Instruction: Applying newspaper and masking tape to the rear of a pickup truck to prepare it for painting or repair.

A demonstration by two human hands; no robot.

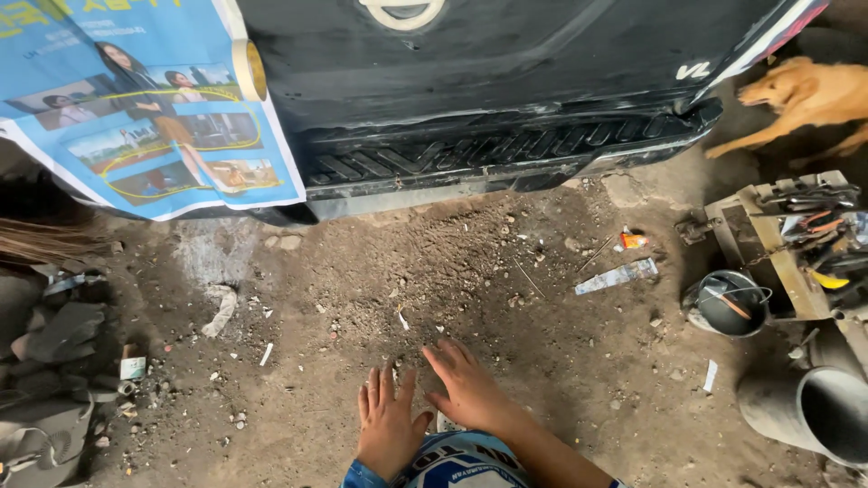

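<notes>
Left hand (387, 423) lies flat, released, on the dirt floor (506, 298); right hand (466, 387) too; better sweep fingertips slowly toward twelve o'clock, under the bumper (506, 154).

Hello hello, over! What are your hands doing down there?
Left hand and right hand open, flat over dirt floor, holding nothing. Black bumper ahead. Paper scraps scattered, dog at right.

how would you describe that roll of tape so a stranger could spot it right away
Start at the dark vehicle's rear bumper and follow the body left to the blue poster taped over it. At the poster's upper right edge sits the tape roll, a pale yellowish ring seen almost edge-on, the only round thing against the flat paper.
</notes>
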